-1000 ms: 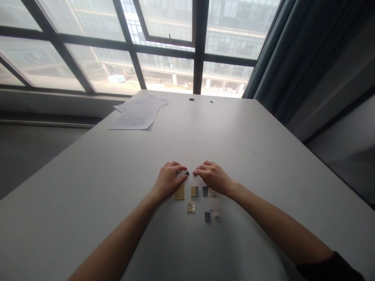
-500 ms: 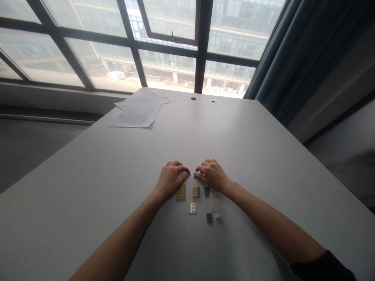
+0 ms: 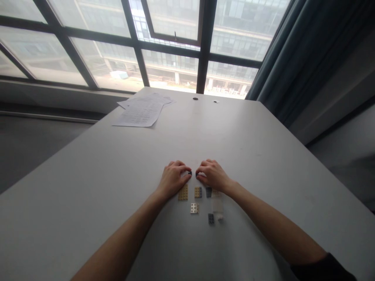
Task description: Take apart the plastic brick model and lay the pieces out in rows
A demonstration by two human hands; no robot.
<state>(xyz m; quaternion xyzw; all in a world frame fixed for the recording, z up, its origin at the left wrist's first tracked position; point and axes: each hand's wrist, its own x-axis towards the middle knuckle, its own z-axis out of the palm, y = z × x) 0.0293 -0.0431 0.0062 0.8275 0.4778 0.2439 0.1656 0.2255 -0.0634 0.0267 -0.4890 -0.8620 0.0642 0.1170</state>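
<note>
Desk [image 3: 240, 132]: matt, smooth, pale laminate-like top with a faint sheen near the window. Tan plate [image 3: 183, 192] and smaller tan plate [image 3: 198, 191]: studded plastic, dull satin. Dark grey plate [image 3: 211, 218]: same studded plastic, matt. Pale square plate [image 3: 194, 208]: plastic, slightly glossy on the studs. Clear piece [image 3: 216, 205]: translucent plastic, hardly distinct from the desk. Tiny black piece [image 3: 190, 173] at the left hand [image 3: 173, 180] fingertips: too small for finish. Papers [image 3: 140, 111]: thin, matt, printed sheets. Curtain [image 3: 295, 47]: heavy woven cloth, matt, folded. Window frame [image 3: 205, 43]: dark, smooth, metal-like.
</note>
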